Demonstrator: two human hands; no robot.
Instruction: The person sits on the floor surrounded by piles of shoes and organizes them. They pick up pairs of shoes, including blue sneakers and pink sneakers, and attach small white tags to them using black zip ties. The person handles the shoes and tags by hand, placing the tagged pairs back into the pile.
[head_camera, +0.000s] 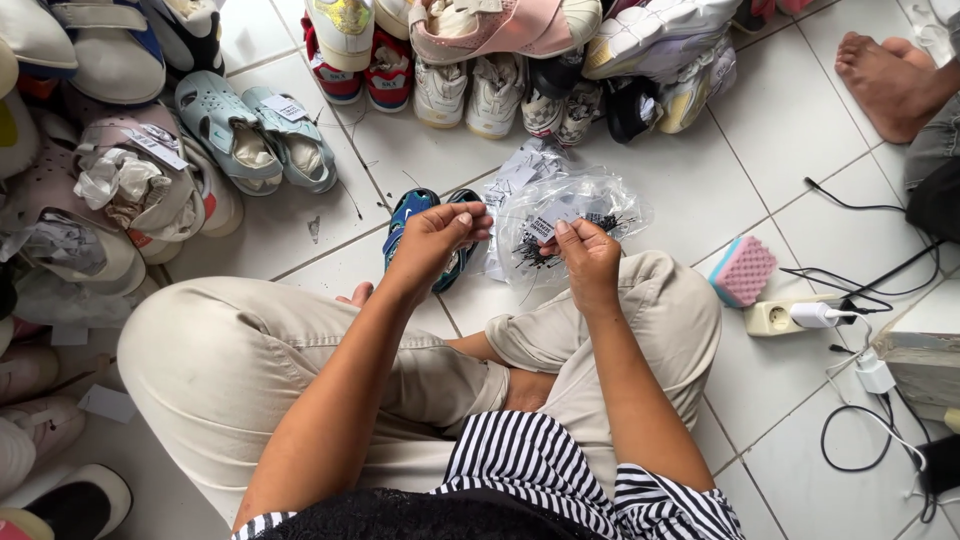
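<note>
I sit cross-legged on a white tiled floor. My left hand hovers with fingers pinched together above a pair of small blue-green sandals. My right hand pinches a small white tag with thin black strings. Just beyond both hands lies a clear plastic bag holding more tags and black ties. Whether the left fingers grip a tie is too small to tell.
Several children's shoes line the far side and left, among them teal sandals and white sneakers. A pink sponge, a power strip with cables, and another person's bare foot lie to the right.
</note>
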